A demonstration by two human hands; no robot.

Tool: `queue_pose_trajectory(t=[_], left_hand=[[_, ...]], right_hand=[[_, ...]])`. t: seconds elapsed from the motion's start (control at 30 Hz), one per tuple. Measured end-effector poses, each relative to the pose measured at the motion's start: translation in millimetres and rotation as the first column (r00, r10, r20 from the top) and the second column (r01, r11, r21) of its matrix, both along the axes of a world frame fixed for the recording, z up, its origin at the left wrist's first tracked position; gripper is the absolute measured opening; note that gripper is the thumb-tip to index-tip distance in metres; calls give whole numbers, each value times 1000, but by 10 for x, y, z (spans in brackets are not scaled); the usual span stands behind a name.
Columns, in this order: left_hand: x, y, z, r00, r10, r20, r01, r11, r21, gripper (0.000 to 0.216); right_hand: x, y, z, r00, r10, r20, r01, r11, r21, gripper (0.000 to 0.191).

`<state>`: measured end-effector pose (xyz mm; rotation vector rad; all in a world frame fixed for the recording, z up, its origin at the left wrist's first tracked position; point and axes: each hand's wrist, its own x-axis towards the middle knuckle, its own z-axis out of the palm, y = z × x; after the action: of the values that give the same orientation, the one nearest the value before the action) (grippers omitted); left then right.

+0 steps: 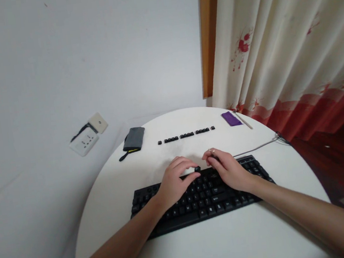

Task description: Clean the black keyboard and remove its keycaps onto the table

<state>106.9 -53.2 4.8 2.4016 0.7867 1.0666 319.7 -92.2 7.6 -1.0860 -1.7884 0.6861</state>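
Plain white wall (94, 55) stands behind a round, smooth white table (217, 244), with a wall socket (85, 141) at left and a cream curtain (275, 49), printed with red flowers, falling in folds at right over a reddish, shiny floor (315, 161).

From the head camera, a black plastic keyboard (199, 199) lies on the near part of the table. The left hand (175, 178) pinches one small, blocky keycap (197, 169) between thumb and fingertip, above the keyboard's far edge. The right hand (228, 169), wearing a ring, is just beside it with fingers curled over the keys; whether it grips anything cannot be told.

Farther off, a row of black caps (187, 135) is set out in three groups with a single at each end. A soft grey pouch (134, 139) lies left; a purple cloth (231, 119), a thin pale stick (244, 119) and a cable (256, 148) lie right.

The step in hand looks to be handling that single keycap; so small a piece calls for a light, steady pinch.
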Motion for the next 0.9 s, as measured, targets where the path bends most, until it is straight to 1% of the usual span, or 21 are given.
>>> queue_pose_trajectory(t=[0.13, 0.23, 0.37, 0.5, 0.63, 0.7, 0.9], left_hand=[[5, 0, -5, 1000, -7, 20, 6, 1000, 20, 14], [9, 0, -8, 999, -14, 34, 13, 1000, 29, 14], [7, 4, -6, 999, -29, 43, 27, 999, 41, 19], [0, 7, -6, 999, -14, 38, 13, 999, 31, 23], [0, 2, -11, 1000, 10, 7, -10, 1000, 8, 16], [2, 1, -16, 1000, 11, 0, -11, 1000, -2, 13], [1, 17, -22, 1000, 15, 13, -15, 1000, 4, 14]], right_hand=[[-19, -29, -10, 996, 14, 84, -17, 999, 34, 14], [-43, -41, -20, 994, 45, 96, -49, 998, 41, 12], [-50, -43, -23, 988, 100, 119, -107, 993, 51, 10], [-37, -46, -16, 987, 76, 141, -87, 993, 75, 10], [-29, -46, -12, 985, 52, 163, -66, 994, 84, 10], [-29, -43, -16, 984, 56, 171, -71, 994, 82, 10], [-36, -49, -16, 983, 86, 165, -101, 991, 84, 18]])
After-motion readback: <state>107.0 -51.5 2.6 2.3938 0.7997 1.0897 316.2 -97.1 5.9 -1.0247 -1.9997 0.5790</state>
